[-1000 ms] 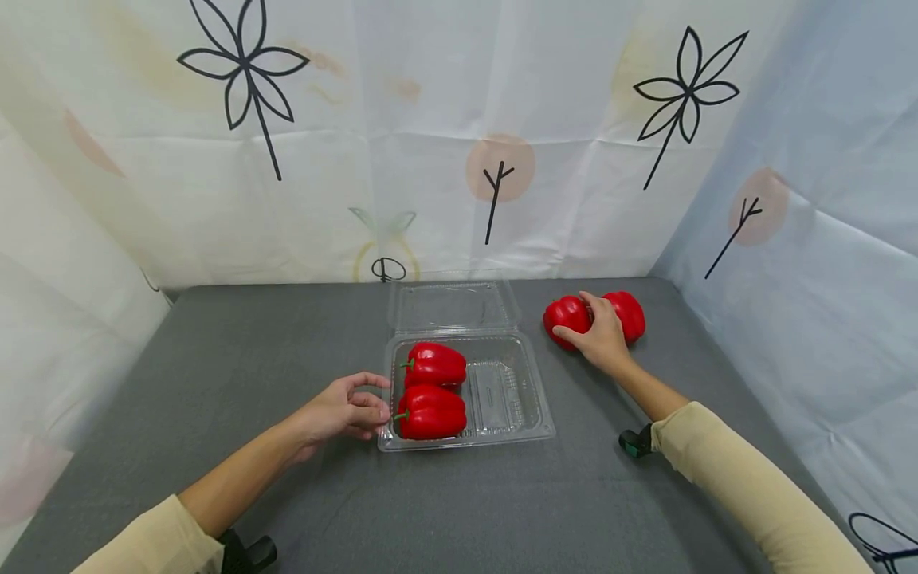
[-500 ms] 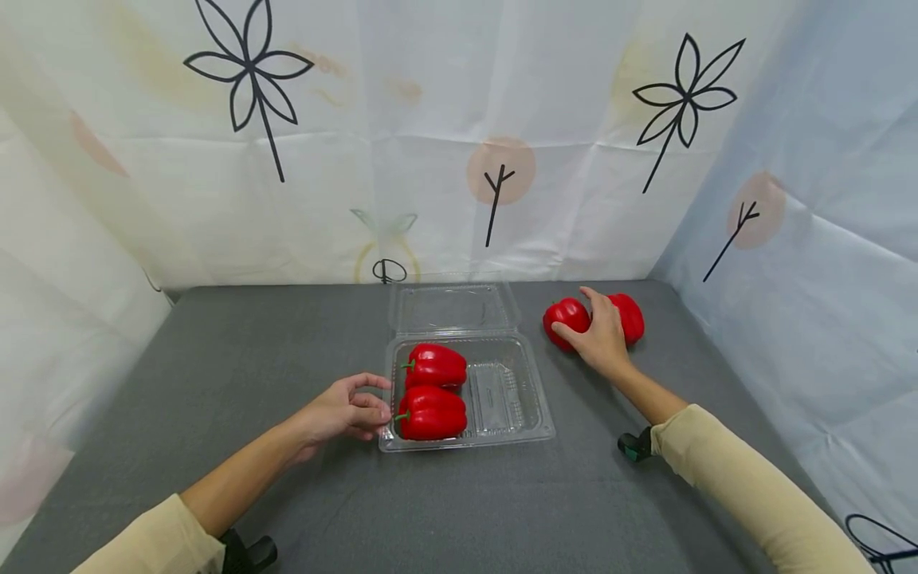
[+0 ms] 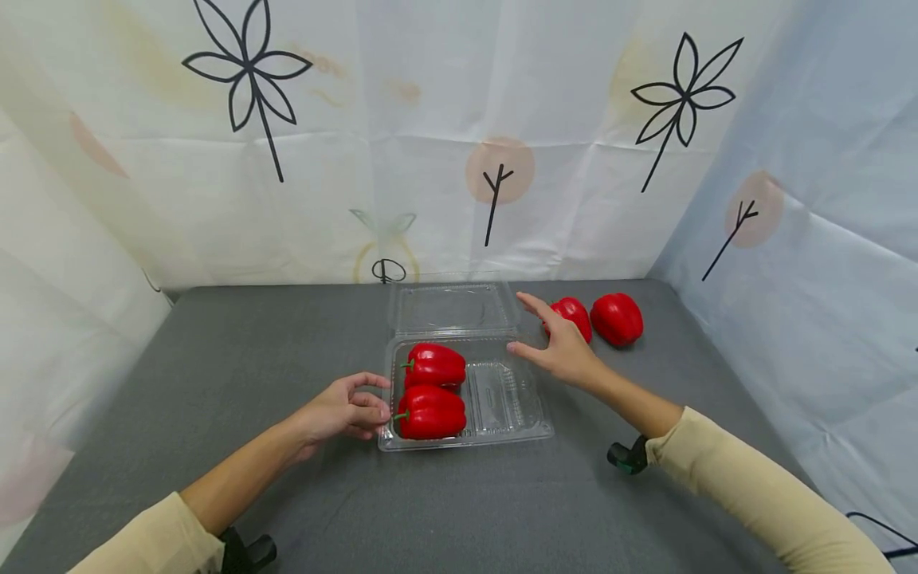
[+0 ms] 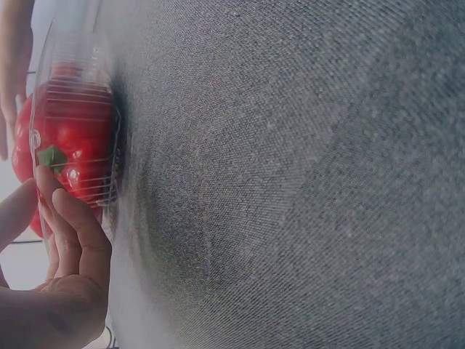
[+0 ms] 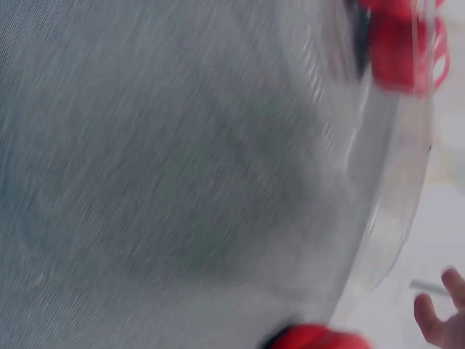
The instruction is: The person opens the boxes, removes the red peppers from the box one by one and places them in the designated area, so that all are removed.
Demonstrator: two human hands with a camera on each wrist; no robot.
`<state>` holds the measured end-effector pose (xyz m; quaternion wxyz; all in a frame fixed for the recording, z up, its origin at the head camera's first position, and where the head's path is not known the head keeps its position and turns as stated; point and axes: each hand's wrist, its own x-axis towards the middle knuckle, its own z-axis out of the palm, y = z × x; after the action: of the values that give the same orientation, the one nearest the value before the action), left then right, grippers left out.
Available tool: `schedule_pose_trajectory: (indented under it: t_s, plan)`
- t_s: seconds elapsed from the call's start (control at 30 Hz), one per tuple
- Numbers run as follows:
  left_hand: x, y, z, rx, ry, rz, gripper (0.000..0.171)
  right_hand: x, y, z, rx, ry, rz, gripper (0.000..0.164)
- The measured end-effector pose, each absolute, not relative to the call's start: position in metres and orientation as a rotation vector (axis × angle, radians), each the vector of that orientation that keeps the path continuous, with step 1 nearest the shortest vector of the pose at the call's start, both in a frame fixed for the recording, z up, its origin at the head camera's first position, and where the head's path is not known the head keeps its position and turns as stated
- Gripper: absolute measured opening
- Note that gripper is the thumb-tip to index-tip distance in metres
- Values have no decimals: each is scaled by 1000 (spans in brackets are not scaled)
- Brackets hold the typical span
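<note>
At the left rim of a clear plastic clamshell container (image 3: 502,434), my left hand (image 3: 351,410) pinches the edge lightly between thumb and fingertips. Two red bell peppers (image 3: 433,413) lie side by side in the container's left half, their green stems pointing left. My right hand (image 3: 562,351) hovers over the container's right rim, thumb and fingers spread apart and holding nothing. Just behind it sits a third red bell pepper (image 3: 574,315), partly covered by the hand. A fourth bell pepper (image 3: 617,320) lies to its right on the grey cloth.
The container's lid (image 3: 455,308) is folded back flat toward the wall. Grey cloth (image 3: 459,510) covers the table. A white patterned curtain (image 3: 430,143) hangs along the back and both sides.
My right hand has left the two peppers at the right and moved left to the container's right rim, empty. Those peppers stay put. My left hand has not moved.
</note>
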<state>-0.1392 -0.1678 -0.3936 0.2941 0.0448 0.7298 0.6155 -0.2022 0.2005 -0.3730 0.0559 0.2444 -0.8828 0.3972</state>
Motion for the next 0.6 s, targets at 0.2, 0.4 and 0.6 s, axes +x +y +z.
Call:
schedule_pose_trajectory:
  t_s: [0.2,0.4,0.6]
  plan:
    - [-140,-168,-393,124,1939,1641,57,-188,178,-372,1065,-2675,1307,76]
    - [-140,-167,-393,124,1940,1640,57,-175,161,-371,1273,-2721,1391,78]
    - [-140,-167,-394,116,1945,1635,57,-166,147,-368,1391,-2794,1398,77]
